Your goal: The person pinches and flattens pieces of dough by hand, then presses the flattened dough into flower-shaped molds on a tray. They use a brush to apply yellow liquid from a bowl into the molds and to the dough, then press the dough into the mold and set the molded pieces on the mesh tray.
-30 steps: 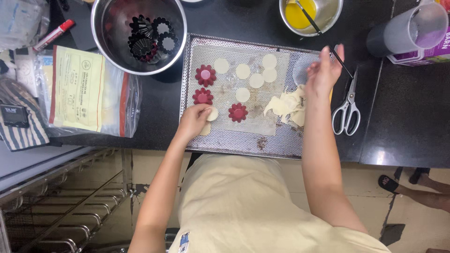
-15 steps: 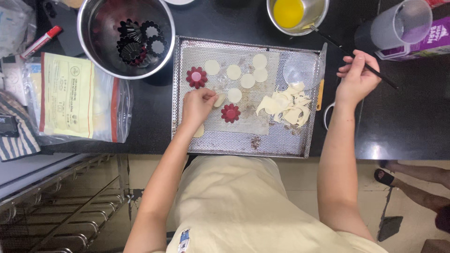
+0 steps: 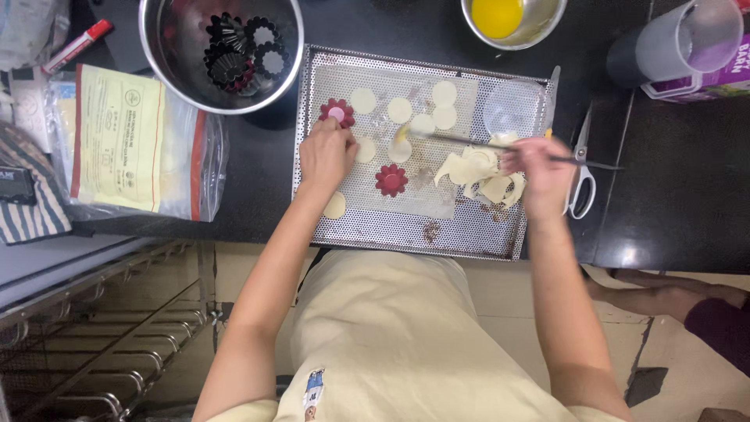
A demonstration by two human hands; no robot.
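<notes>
A perforated metal tray (image 3: 469,234) lies on the dark counter and carries several round dough discs (image 3: 400,109) and two red fluted moulds (image 3: 391,180). My left hand (image 3: 326,155) rests on the tray just below the upper red mould (image 3: 337,113), fingers curled over something I cannot make out. My right hand (image 3: 539,168) grips a thin brush (image 3: 469,141) whose yellow-wet tip sits over a dough disc near the tray's middle. Dough scraps (image 3: 476,172) are heaped beside my right hand.
A steel bowl (image 3: 168,70) with dark fluted moulds stands at the back left. A bowl of beaten egg (image 3: 508,19) is behind the tray, scissors (image 3: 580,176) to its right, a jug (image 3: 680,43) at far right, a plastic bag (image 3: 133,141) at left. Another person's foot (image 3: 672,293) is at lower right.
My right hand has swung from the right of the tray over it, bringing the brush tip onto a dough disc. My left hand has shifted slightly up towards the upper red mould.
</notes>
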